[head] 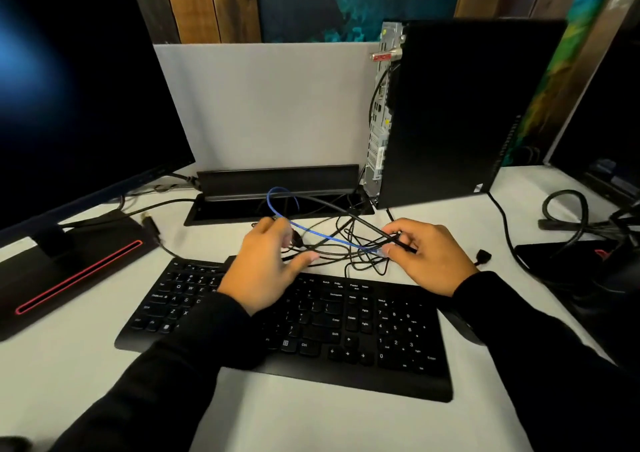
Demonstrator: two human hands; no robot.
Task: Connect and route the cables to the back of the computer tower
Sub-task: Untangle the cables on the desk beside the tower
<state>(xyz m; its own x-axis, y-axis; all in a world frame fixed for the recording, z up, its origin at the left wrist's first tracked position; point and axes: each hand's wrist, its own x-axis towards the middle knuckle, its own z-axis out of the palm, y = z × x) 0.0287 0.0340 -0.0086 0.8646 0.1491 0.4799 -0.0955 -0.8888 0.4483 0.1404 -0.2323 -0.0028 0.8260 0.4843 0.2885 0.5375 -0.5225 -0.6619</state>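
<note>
Tower (450, 112) matt black – rear panel (379, 122) bare metal.
</note>
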